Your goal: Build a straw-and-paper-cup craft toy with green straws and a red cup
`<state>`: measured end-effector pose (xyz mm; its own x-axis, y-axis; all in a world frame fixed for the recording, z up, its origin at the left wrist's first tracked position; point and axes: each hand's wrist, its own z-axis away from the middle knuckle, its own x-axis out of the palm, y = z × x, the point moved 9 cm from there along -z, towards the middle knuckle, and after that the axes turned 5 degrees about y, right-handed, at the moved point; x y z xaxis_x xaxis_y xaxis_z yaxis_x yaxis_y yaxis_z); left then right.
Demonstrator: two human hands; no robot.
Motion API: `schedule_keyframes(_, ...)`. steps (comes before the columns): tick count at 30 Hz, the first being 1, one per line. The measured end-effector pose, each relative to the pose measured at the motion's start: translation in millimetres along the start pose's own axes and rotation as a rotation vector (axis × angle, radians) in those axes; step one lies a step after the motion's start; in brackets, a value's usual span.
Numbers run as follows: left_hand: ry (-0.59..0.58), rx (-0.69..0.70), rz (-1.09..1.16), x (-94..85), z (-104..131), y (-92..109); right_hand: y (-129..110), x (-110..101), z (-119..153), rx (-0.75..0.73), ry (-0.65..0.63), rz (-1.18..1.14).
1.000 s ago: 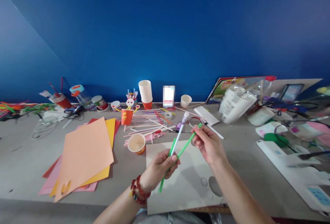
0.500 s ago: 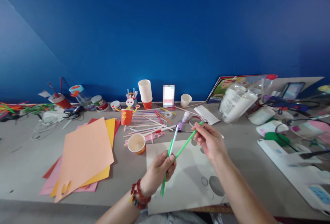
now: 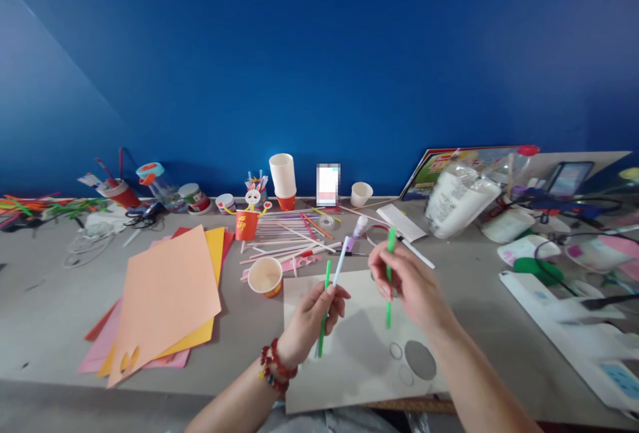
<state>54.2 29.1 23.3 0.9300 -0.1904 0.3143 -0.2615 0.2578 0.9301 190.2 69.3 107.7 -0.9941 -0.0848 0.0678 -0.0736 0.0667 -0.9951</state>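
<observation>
My left hand (image 3: 310,320) is closed around a green straw (image 3: 327,276) and a white straw (image 3: 342,257), which cross slightly in its grip. Red bead bracelets (image 3: 276,366) circle that wrist. To the right, my right hand (image 3: 414,280) pinches a second green straw (image 3: 388,316) held nearly upright, apart from the other two. Both hands are above a white sheet (image 3: 349,380) with round holes cut in it. Just beyond my left hand stands an open paper cup (image 3: 265,277). Behind it, several pink and white straws (image 3: 284,228) lie in a loose pile.
Coloured paper sheets (image 3: 170,293) are stacked at left. A red cup with a rabbit figure (image 3: 246,225), stacked paper cups (image 3: 283,177) and a blurred-out screen (image 3: 328,185) stand near the blue wall. At right are a plastic-wrapped bundle (image 3: 452,200) and a white power strip (image 3: 549,326).
My right hand has drawn its green straw away from my left hand and turned it from slanted to nearly upright. My left hand still holds the green and white straws.
</observation>
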Motion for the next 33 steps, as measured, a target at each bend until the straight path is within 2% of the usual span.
schedule_keyframes(2, 0.024, 0.023, -0.051, -0.8, -1.2, 2.1, 2.7, 13.6, 7.5, -0.038, -0.079, 0.263)
schedule_keyframes(5, 0.066, 0.065, -0.12, -2.3, -2.9, 1.1, 4.0, 25.7, 14.6, -0.151, -0.034, 0.569)
schedule_keyframes(9, 0.094, 0.133, -0.194, -4.7, -5.1, -2.6, 1.1, 33.0, 17.0, -0.262, 0.076, 0.72)
schedule_keyframes(13, 0.119, 0.158, -0.172, -6.7, -6.1, 5.0, -3.7, 34.7, 13.1, -0.326, 0.153, 0.802)
schedule_keyframes(15, 0.058, 0.106, -0.098, -1.5, -6.3, 9.4, 1.9, 36.4, 7.1, -0.266, 0.107, 0.726)
schedule_keyframes(18, -0.059, -0.047, 0.156, 6.1, -4.4, 10.1, 13.2, 35.4, -2.3, -0.132, 0.044, 0.441)
schedule_keyframes(21, -0.127, -0.165, 0.328, 6.8, -0.4, 4.8, 22.6, 30.1, -10.7, -0.039, 0.045, 0.168)
schedule_keyframes(24, -0.143, -0.163, 0.338, 2.6, 2.5, -0.7, 32.6, 23.7, -19.6, 0.031, 0.079, -0.045)
schedule_keyframes(27, -0.097, -0.122, 0.285, -2.3, 3.4, -3.3, 39.1, 17.4, -27.8, 0.079, 0.137, -0.237)
schedule_keyframes(33, -0.049, -0.06, 0.241, 0.3, 3.7, 0.3, 29.9, 8.0, -35.3, 0.081, 0.205, -0.42)
